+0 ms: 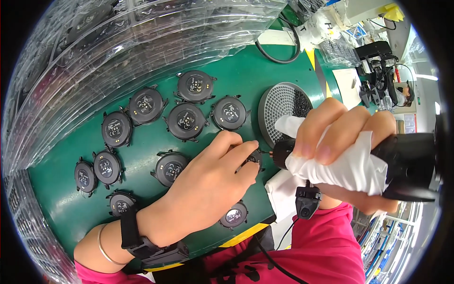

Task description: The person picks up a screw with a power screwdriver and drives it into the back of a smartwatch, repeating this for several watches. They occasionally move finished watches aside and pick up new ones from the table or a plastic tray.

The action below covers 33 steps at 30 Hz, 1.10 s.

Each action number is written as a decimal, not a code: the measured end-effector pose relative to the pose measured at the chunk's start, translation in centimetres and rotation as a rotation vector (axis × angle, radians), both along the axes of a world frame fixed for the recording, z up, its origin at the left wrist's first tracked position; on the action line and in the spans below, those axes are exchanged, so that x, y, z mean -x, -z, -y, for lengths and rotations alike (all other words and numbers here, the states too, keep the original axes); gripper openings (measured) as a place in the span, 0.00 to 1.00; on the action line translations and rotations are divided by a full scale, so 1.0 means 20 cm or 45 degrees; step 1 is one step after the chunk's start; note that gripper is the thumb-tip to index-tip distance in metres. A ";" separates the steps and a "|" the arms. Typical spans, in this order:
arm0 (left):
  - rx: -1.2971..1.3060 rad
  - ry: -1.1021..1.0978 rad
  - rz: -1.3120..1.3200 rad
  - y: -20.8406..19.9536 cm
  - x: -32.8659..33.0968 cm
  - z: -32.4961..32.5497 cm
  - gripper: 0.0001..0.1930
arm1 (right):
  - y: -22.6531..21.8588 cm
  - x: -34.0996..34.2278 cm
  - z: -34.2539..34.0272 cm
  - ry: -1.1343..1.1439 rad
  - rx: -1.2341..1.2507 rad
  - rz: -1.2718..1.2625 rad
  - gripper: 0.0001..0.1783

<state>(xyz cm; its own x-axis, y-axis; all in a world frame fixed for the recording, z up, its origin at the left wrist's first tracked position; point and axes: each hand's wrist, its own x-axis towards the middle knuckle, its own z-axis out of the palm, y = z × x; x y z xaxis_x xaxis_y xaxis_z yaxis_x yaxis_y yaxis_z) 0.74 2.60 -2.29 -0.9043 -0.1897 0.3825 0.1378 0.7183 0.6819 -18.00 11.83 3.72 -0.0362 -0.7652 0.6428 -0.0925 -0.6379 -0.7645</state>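
My left hand (208, 177) reaches over the green mat, its curled fingers gripping the edge of a round black watch case (256, 158) that they partly hide. In my right hand (338, 130) is a black electric screwdriver (404, 158), wrapped in white cloth (352, 163) where I hold it. Its tip points left and sits close to the watch case; whether it touches a screw is hard to see. Several more black watch cases lie back up around my left hand, among them one (187, 121) beyond it and another (234, 215) nearer me.
A round grey dimpled tray (269, 113) holding small black screws stands beyond the screwdriver. Stacked clear plastic trays (142, 42) line the left and far side. A black cable loop (297, 47) lies at the back. A small black camera (307, 203) hangs below my right hand.
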 end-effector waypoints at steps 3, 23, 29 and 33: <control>-0.011 -0.001 0.000 0.00 0.00 0.00 0.13 | 0.01 0.01 -0.01 -0.004 -0.008 0.056 0.37; 0.050 0.058 -0.032 0.00 0.01 0.01 0.10 | -0.08 0.05 0.01 -0.199 0.027 -0.205 0.35; 0.054 0.021 -0.006 0.01 0.01 0.00 0.11 | -0.03 0.07 0.01 -0.153 0.035 -0.187 0.37; 0.077 0.023 -0.038 0.01 0.00 0.00 0.09 | -0.07 0.06 -0.01 -0.146 0.012 -0.211 0.37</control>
